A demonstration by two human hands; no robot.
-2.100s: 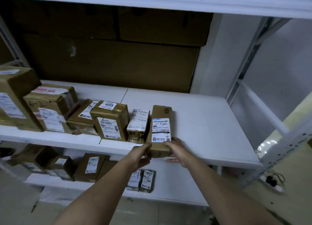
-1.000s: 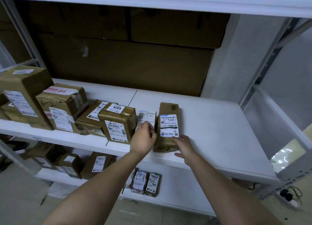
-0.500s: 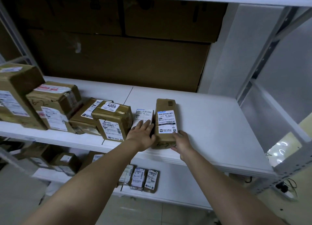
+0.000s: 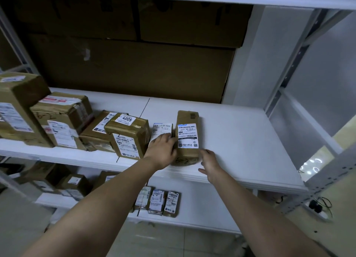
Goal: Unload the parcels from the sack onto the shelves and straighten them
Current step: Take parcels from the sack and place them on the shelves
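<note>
Head camera view, looking forward and down at a white shelf [image 4: 240,141] with two bare forearms reaching in from 6 o'clock. Just below centre, a long brown parcel [image 4: 187,135] lies flat near the shelf's front edge, its length running from 6 to 12 o'clock, with a white shipping label on top. The left hand [image 4: 162,150] rests against the parcel's 9 o'clock side, fingers straight and pressed along it, not curled around it. This hand also covers the near part of a small labelled parcel [image 4: 162,129] lying just beside the long one, at its 9 o'clock. The right hand [image 4: 210,161] sits at the long parcel's 5 o'clock corner, fingers relaxed and loosely spread, fingertips touching or almost touching the box; I cannot tell which.

Further toward 9 o'clock, a brown box marked 4005 [image 4: 128,136] stands beside the small parcel. Beyond it come a flat tilted parcel [image 4: 98,129], a taped carton [image 4: 61,118] and a large carton [image 4: 17,106] at the frame's left edge. Big dark cardboard boxes [image 4: 134,67] fill the back of the shelf at 12 o'clock. On the lower shelf [image 4: 202,208], at 6 o'clock, three small packets [image 4: 158,200] lie side by side, with more brown boxes [image 4: 73,183] toward 8 o'clock.
</note>
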